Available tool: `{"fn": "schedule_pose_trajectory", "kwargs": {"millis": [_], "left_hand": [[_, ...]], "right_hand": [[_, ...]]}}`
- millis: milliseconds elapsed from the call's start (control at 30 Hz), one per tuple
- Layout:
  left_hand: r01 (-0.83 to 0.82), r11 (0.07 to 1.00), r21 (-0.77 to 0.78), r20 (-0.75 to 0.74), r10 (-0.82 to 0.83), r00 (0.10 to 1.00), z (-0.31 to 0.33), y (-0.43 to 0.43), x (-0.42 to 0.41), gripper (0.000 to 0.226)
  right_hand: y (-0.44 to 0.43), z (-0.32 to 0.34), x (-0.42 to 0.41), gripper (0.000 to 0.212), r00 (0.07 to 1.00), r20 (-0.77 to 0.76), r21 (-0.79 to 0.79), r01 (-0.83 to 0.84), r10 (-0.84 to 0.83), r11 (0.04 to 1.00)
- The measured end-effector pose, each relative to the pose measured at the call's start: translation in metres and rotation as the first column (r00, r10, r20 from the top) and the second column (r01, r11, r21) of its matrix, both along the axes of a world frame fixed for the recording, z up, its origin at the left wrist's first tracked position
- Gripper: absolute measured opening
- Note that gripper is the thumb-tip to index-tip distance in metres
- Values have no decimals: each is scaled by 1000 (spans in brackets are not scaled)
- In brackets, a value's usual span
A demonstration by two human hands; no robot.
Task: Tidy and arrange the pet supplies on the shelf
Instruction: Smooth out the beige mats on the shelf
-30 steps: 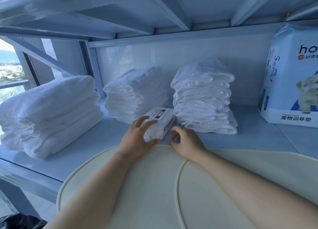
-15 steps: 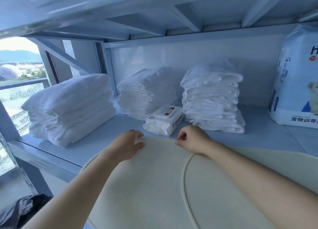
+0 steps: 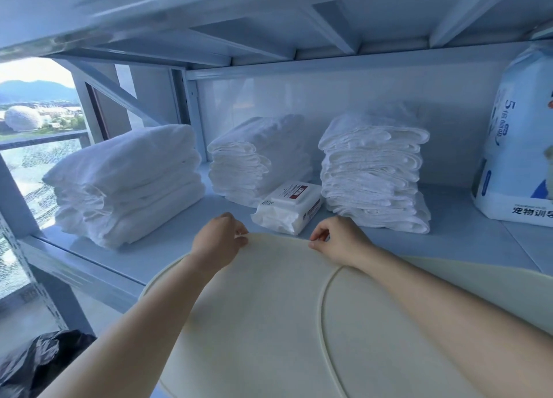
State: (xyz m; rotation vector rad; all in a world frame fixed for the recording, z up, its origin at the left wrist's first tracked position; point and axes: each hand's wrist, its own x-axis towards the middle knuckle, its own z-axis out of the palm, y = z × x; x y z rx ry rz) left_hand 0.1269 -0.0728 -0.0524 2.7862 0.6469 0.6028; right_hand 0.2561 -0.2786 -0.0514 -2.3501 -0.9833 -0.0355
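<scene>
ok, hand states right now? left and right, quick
left hand: pinching the far edge of the cream mat.
right hand: pinching that same edge, further right.

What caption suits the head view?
Left hand and right hand pinch the far edge of a cream mat; a wipes pack lies just beyond.

Printed matter on the shelf. Tall white-and-blue pack [image 3: 517,146], far right: a large blue numeral "5" on its side face, with a column of small characters beside it, too blurred to read; along the bottom front, black characters "宠物训导", cut off by the frame edge. Soft wipes pack [image 3: 288,206], centre: a red label [image 3: 299,192] with white lettering and fine dark print beside it, both too small to read.
</scene>
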Motion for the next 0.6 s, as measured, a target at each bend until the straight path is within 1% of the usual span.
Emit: {"fn": "schedule_pose_trajectory", "kwargs": {"millis": [167,400,533,600], "left_hand": [[-11,1000,-13,35,11,999,-1,4,8,12],[-28,999,29,47,27,999,0,2,28,14],[-40,997,67,33,38,999,-2,-2,25,21],[-41,996,79,38,38,999,-2,-4,20,26]], "right_hand": [[2,-5,4,5,999,-3,18,44,-44,999],[8,-9,10,7,992,33,42,118,-119,992],[3,-9,12,8,997,26,65,75,-76,995],[-4,-7,13,9,998,47,63,32,-35,998]]}}
